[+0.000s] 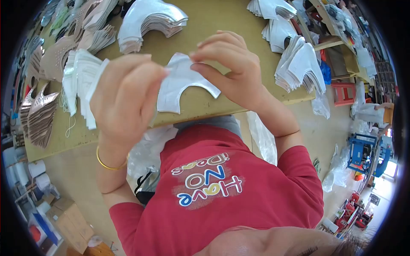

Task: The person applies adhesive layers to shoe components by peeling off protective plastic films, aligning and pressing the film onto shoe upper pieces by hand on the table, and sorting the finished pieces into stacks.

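Observation:
On the yellow-green table (213,17), a single white curved fabric piece (175,83) lies flat between my hands. My left hand (126,96), with a gold bangle at its wrist, is raised to the left of this piece, its fingers curled and slightly blurred. Above the piece's right side is my right hand (230,64), its thumb and forefinger brought close together in a pinch. Both hands face each other, fingertips apart. Anything thin or small in either pinch is too blurred to make out.
White curved pieces are stacked at the back (149,21) and right (301,64). More white pieces (81,81) and brown pieces (38,115) lie left. A red stool (344,94) stands beyond the table's right edge. Cardboard boxes (70,222) sit on the floor at lower left.

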